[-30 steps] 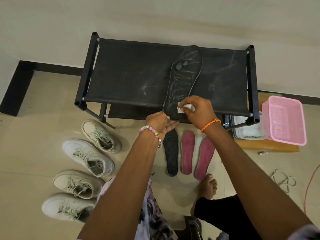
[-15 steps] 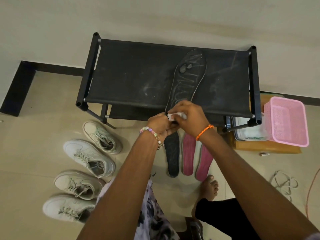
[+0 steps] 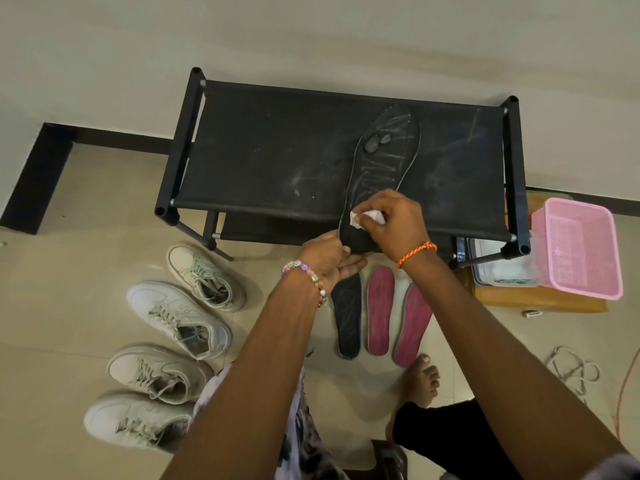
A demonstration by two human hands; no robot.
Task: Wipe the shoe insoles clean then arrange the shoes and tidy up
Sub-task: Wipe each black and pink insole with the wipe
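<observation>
Two hands at the black insole's point(image 3: 381, 161) near heel: my left hand point(image 3: 327, 254) pinches it, my right hand point(image 3: 394, 223) presses a white wipe point(image 3: 367, 216); its length runs away from me.

Insole point(image 3: 381, 161) lies on bench point(image 3: 263, 157), heel overhanging its front edge; on floor before bench: three insoles point(image 3: 379, 311); four shoes point(image 3: 176, 317) front-left of bench; basket point(image 3: 578, 247) at bench's right end.
</observation>
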